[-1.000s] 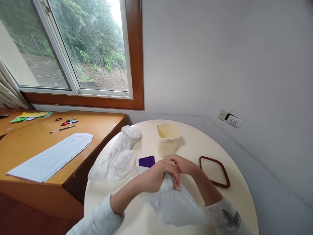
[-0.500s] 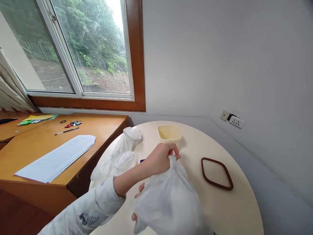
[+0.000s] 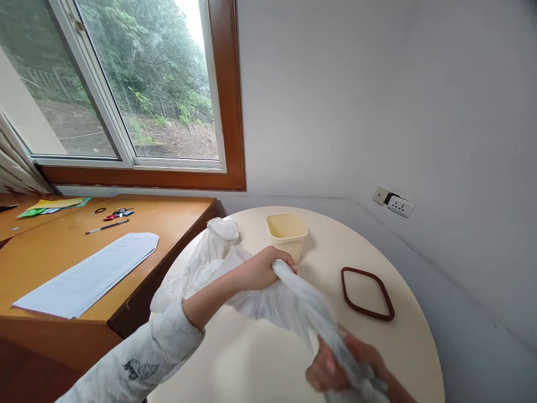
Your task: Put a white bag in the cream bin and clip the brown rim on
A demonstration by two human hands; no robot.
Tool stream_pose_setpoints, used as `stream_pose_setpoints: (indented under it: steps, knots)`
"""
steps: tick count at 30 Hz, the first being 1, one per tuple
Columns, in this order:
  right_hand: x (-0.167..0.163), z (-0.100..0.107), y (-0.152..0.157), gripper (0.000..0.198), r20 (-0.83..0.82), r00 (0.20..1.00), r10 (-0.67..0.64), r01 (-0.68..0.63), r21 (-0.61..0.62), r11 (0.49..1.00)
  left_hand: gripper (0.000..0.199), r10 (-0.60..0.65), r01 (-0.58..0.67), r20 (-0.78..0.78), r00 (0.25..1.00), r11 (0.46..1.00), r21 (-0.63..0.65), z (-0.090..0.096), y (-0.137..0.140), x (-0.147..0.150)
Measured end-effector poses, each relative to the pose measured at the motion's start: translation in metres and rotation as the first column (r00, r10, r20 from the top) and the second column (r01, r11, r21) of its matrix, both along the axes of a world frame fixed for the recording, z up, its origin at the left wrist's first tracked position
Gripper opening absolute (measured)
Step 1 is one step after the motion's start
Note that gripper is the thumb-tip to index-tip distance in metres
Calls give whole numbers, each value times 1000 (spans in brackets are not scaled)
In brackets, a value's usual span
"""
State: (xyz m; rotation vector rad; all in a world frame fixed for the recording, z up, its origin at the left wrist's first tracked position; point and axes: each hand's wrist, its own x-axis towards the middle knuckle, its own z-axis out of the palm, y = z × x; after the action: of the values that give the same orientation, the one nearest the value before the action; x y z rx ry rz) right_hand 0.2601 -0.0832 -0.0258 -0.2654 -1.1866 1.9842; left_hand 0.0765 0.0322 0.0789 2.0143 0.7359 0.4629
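A white plastic bag (image 3: 310,299) is stretched between my two hands as a twisted strip. Its far end is gripped by my left hand (image 3: 266,270), fingers closed, in front of the cream plastic tub (image 3: 289,229). Lower right, my right hand (image 3: 335,361) is wrapped round the near part of the strip, slightly blurred. A loose, thin sheet of the bag hangs below the left hand. Behind my left forearm lies another crumpled white plastic bag (image 3: 210,246) on the round table.
To the right on the round table (image 3: 406,358) lies a brown rounded-square ring (image 3: 367,294). The wooden desk (image 3: 180,215) at left bears papers (image 3: 92,274), a pen (image 3: 107,226) and keys (image 3: 119,213). A wall with sockets (image 3: 400,205) borders the table.
The bag was bunched and puffed out before me; now it is pulled into a long twisted strip. My right hand has come out from behind it, to the lower right.
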Motion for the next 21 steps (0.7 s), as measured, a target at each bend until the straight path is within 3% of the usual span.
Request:
stream_pose_setpoints:
  steps: [3, 5, 7, 9, 11, 13, 17, 21]
  knots:
    - [25, 35, 14, 31, -38, 983, -178, 180, 51, 982, 14, -123, 151, 143, 982, 967, -207, -12, 3, -7]
    - [35, 56, 27, 26, -19, 952, -306, 306, 39, 951, 23, -150, 253, 288, 946, 896, -365, -27, 1, -9]
    - [41, 71, 43, 26, 29, 921, -389, 389, 0, 921, 27, -77, 310, 438, 895, 814, -490, -42, -3, -6]
    - [44, 80, 58, 25, 102, 888, -448, 453, -38, 891, 18, 57, 337, 566, 822, 752, -566, -53, -9, -2]
    - [46, 85, 70, 24, 174, 855, -488, 504, -67, 861, 46, 167, 362, 652, 740, 718, -595, -59, -13, 1]
    - [48, 87, 80, 23, 226, 834, -504, 532, -87, 842, 70, 192, 394, 691, 697, 702, -593, -58, -15, 2]
    - [51, 85, 88, 21, 263, 828, -495, 534, -101, 840, 71, 157, 449, 712, 685, 679, -581, -49, -13, -2]
    - [51, 81, 89, 21, 244, 852, -463, 500, -121, 857, 66, 206, 425, 706, 678, 674, -605, -42, -10, -6]
